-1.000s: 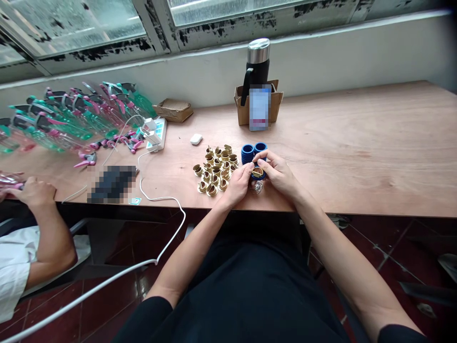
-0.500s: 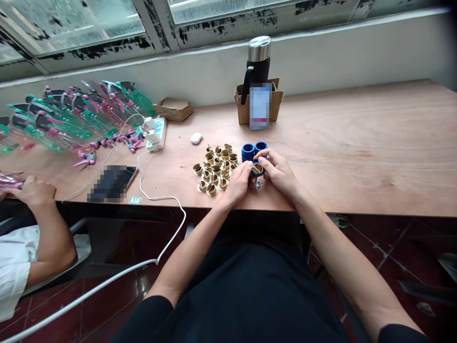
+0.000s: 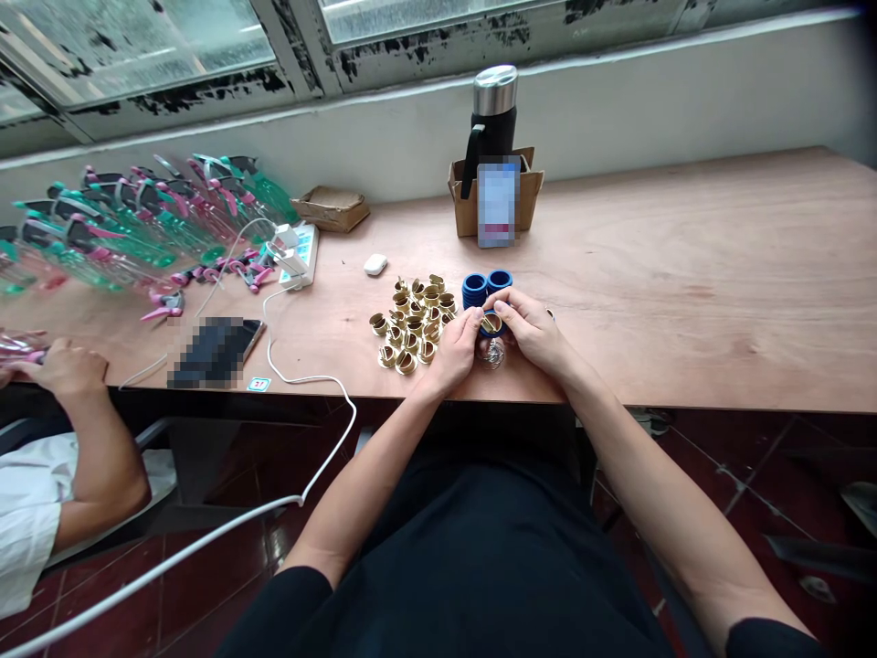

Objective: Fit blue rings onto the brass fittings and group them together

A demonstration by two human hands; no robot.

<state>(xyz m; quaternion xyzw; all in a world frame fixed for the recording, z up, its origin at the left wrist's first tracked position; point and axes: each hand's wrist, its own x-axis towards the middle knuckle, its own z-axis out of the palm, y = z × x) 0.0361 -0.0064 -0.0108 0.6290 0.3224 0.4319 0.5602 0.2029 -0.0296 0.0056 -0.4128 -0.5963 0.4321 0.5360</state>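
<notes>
Near the table's front edge, my left hand (image 3: 456, 349) and my right hand (image 3: 533, 331) meet around a blue ring with a brass-coloured fitting (image 3: 491, 323) inside it. Fingers of both hands are closed on its sides. Just below lies a small heap of thin silver wire rings (image 3: 492, 354), partly covered by the hands. Behind my fingers stand two stacks of blue rings (image 3: 474, 289), their lower parts partly hidden. Several loose brass fittings (image 3: 411, 322) are spread to the left of my left hand.
A phone (image 3: 498, 203) leans on a cardboard box (image 3: 531, 196) holding a flask (image 3: 494, 110). Left are a white case (image 3: 375, 265), power strip (image 3: 306, 256), dark phone (image 3: 214, 353), trailing white cable (image 3: 233, 517) and spray bottles (image 3: 147, 215). Another person's arm (image 3: 96, 429) is at far left.
My right hand's fingers have shifted slightly on the blue ring, and the brass fitting's bar now slants differently. Both hands stay in nearly the same place.
</notes>
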